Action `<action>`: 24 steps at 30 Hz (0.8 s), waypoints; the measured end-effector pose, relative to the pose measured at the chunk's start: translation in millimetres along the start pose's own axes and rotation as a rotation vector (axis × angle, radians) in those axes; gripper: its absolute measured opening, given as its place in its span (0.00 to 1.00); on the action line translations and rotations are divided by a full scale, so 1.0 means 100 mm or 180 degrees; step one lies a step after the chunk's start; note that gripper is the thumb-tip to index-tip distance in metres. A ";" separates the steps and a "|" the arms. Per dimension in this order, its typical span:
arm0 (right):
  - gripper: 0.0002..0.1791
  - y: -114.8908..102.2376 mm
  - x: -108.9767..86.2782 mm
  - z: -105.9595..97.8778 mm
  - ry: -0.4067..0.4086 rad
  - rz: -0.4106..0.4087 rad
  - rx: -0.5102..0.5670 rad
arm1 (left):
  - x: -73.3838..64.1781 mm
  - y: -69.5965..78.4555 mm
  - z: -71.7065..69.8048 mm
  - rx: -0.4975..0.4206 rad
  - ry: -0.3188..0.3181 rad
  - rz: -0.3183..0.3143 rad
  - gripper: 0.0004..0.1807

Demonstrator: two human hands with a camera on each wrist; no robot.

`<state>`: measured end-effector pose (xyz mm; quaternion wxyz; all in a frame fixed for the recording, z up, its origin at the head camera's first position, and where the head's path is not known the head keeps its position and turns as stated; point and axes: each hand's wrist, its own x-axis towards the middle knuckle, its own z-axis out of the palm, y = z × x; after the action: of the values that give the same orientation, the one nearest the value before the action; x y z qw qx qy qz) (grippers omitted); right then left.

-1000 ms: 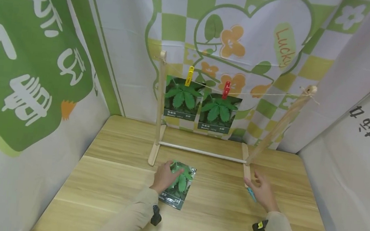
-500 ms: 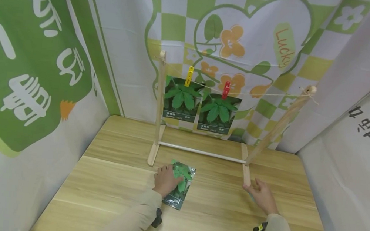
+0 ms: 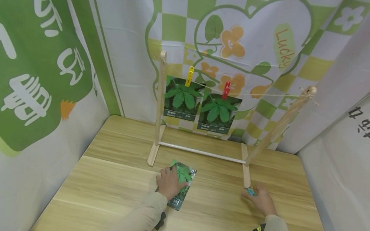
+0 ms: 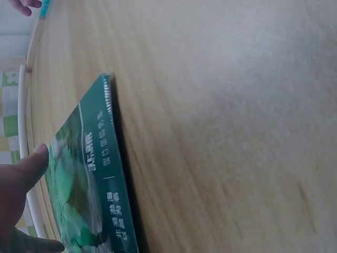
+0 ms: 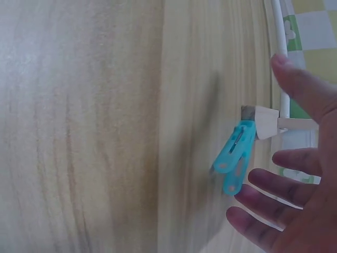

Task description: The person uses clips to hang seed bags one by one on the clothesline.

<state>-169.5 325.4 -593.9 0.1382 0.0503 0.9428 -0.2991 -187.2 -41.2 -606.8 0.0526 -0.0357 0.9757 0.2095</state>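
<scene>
On the table, a green plant-picture packet point(image 3: 175, 203) lies beneath my left hand point(image 3: 169, 182), whose fingers are spread over its upper left part. In the left wrist view the thumb point(image 4: 32, 167) touches the packet's edge, while most of the other fingers are out of frame. A light-blue clothes peg point(image 5: 235, 150) sits at the front end of the rack's right wooden foot point(image 5: 266, 122). My right hand point(image 3: 261, 201) is beside the peg, fingers apart and loosely bent, thumb raised away from it in the right wrist view.
A wooden rack with a white crossbar point(image 3: 201, 152) stands at the back of the table point(image 3: 105, 182). From its string hang two similar packets, one by a yellow peg point(image 3: 189, 76), the other by a red peg point(image 3: 226, 90). Printed curtains point(image 3: 173, 25) enclose the table.
My left hand has slid a little right over the packet, which has stayed about where it was. My right hand has shifted slightly toward me, and the blue peg shows between thumb and fingers.
</scene>
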 end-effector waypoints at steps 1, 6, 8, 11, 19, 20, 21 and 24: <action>0.51 0.00 0.00 0.00 0.0020 -0.0024 -0.0041 | 0.00 0.00 0.01 0.0052 0.0010 0.0003 0.54; 0.44 0.01 -0.01 0.01 0.0096 -0.0063 -0.0079 | 0.00 0.01 0.05 0.0210 0.0078 0.0021 0.54; 0.43 0.02 -0.01 0.01 0.0100 -0.0048 -0.0104 | 0.00 0.01 0.05 0.0198 0.0109 0.0041 0.54; 0.44 0.04 -0.02 0.01 0.0094 0.0010 -0.0144 | -0.01 0.01 0.03 0.0115 0.0185 0.0077 0.53; 0.41 0.04 -0.10 0.00 0.0112 0.0050 -0.0352 | 0.02 -0.04 0.03 -0.0194 0.0324 0.0151 0.47; 0.41 0.04 -0.11 -0.01 0.0115 0.0068 -0.0367 | 0.03 -0.05 0.03 -0.0222 0.0349 0.0159 0.47; 0.40 0.03 -0.12 -0.01 0.0108 0.0104 -0.0360 | 0.04 -0.07 0.03 -0.0237 0.0364 0.0171 0.47; 0.37 0.03 -0.15 -0.02 0.0123 0.0198 -0.0349 | 0.06 -0.11 0.03 -0.0283 0.0370 0.0214 0.46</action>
<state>-154.8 328.4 -589.7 0.1318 0.0777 0.9582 -0.2417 -192.2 -50.5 -614.9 -0.0127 -0.0172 0.9675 0.2519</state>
